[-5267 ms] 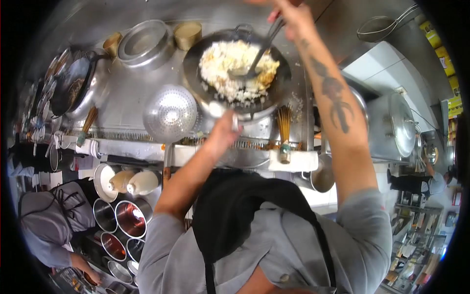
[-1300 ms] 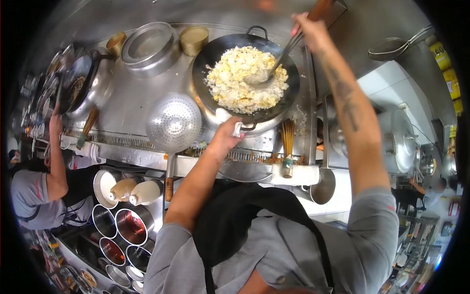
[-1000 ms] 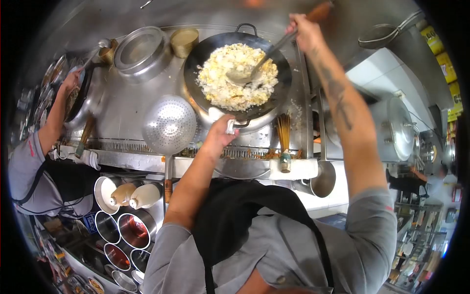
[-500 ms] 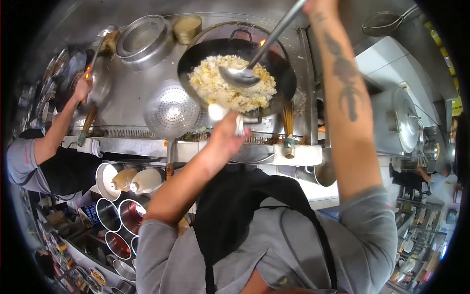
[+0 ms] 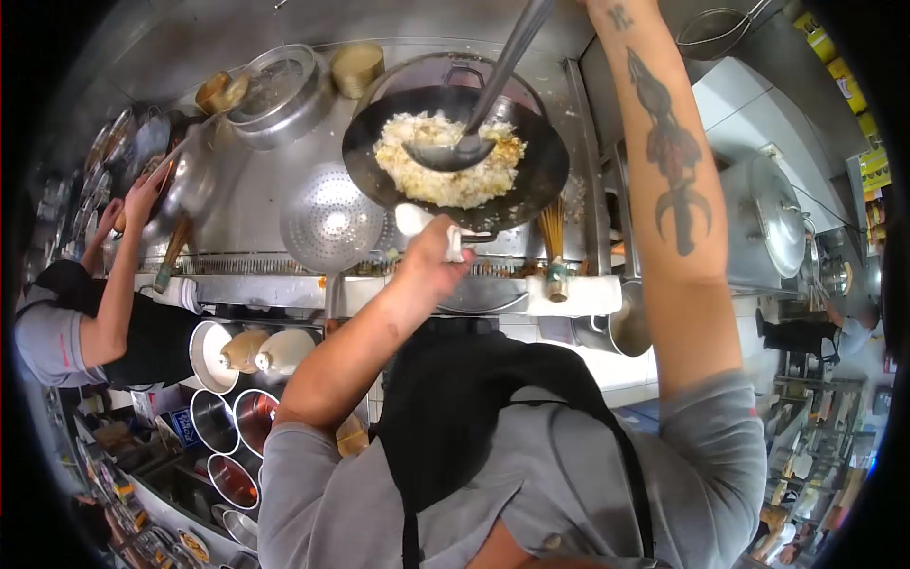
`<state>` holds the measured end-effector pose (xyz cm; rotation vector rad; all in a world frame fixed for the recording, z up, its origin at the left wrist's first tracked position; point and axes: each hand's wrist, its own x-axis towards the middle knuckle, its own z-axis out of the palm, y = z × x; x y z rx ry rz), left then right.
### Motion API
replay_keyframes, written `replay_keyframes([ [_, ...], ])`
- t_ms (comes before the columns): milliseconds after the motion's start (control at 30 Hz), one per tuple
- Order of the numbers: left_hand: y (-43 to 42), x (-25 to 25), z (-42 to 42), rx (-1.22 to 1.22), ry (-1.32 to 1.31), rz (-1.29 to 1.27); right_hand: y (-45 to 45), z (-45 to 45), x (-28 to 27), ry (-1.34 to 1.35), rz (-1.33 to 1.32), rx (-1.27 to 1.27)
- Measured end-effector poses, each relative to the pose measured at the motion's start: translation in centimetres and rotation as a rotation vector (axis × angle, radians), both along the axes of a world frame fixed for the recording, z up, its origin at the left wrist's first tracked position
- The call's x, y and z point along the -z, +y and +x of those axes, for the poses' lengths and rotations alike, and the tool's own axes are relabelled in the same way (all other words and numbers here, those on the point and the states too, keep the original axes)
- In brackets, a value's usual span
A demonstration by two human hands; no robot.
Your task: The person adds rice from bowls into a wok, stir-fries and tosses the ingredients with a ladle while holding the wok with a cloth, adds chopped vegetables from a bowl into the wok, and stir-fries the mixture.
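Note:
A dark wok (image 5: pixel 358 156) sits over the burner, holding a heap of fried rice (image 5: pixel 455 190) with yellow bits. My left hand (image 5: pixel 438 258) is closed round the wok's near handle through a folded white cloth (image 5: pixel 411 219). The bowl of a long-handled metal ladle (image 5: pixel 453 155) rests in the rice, its shaft rising to the top edge. My right forearm reaches up there too, and my right hand (image 5: pixel 590 3) on the ladle is almost wholly cut off by the frame. Left of the wok lies a perforated metal strainer (image 5: pixel 332 213).
At left, a co-worker's hand (image 5: pixel 142 197) works at another wok. Metal pots (image 5: pixel 275 128) stand behind the strainer. A bamboo brush (image 5: pixel 554 237) leans at the front edge. Squeeze bottles (image 5: pixel 284 352) and steel containers (image 5: pixel 213 422) sit lower left; a lidded stockpot (image 5: pixel 763 209) stands right.
The ladle's bowl has moved left and its shaft stands steeper. My right hand has slid up, nearly out of frame. The rice is more gathered, and the co-worker's arms have shifted.

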<state>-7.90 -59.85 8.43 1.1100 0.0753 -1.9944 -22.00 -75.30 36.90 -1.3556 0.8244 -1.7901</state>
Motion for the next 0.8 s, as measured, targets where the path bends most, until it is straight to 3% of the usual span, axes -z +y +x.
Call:
replay_keyframes([
  [67,-1.1,1.9,0.4,0.017,0.035,-0.073,-0.6,-0.4,3.3,-0.007,0.038,0.058],
  [133,-1.3,5.5,0.4,0.0,0.05,-0.19,0.0,1.6,9.4,0.255,0.122,0.446],
  [200,3.0,11.7,0.4,0.101,-0.41,-0.533,-0.8,0.7,11.5,0.09,0.05,0.217],
  [233,4.2,12.3,0.8,0.077,-0.116,-0.148,-1.2,0.2,11.4,0.006,0.012,0.107],
  [267,5.8,11.4,1.2,0.133,-0.119,-0.228,0.7,0.3,8.4,0.036,-0.037,0.122],
  [300,5.4,9.3,0.8,0.087,-0.139,-0.184,2.6,0.9,4.4,-0.032,0.092,0.273],
  [333,5.3,7.9,0.5,0.036,-0.161,-0.129,3.1,0.1,2.5,-0.049,-0.063,0.243],
  [367,2.9,7.9,0.7,0.016,-0.1,-0.123,4.7,-0.5,-0.3,0.002,-0.033,0.279],
  [433,-3.4,9.2,1.3,0.031,0.011,-0.138,5.9,-1.1,-3.9,-0.006,-0.43,0.252],
  [533,-8.0,11.8,0.9,0.068,0.012,-0.223,8.5,-1.4,-6.6,0.001,-0.573,0.079],
  [600,-8.6,11.9,0.1,0.039,-0.032,-0.196,5.8,-3.8,-6.2,0.044,-0.429,-0.237],
  [633,-8.3,10.5,0.0,0.015,-0.054,-0.151,4.2,-3.5,-2.9,0.023,-0.316,-0.097],
  [667,-7.9,9.1,0.1,-0.005,-0.077,-0.107,3.4,-1.1,2.2,0.083,-0.248,0.197],
  [700,-7.1,7.7,0.3,-0.043,-0.106,-0.084,1.7,-0.3,6.9,0.41,-0.181,0.334],
  [767,-4.6,8.5,1.3,-0.059,-0.201,-0.228,-6.1,0.7,16.5,0.235,0.009,0.134],
  [800,-3.1,8.9,2.3,-0.062,-0.256,-0.3,-8.0,0.3,17.6,0.222,0.111,0.073],
])
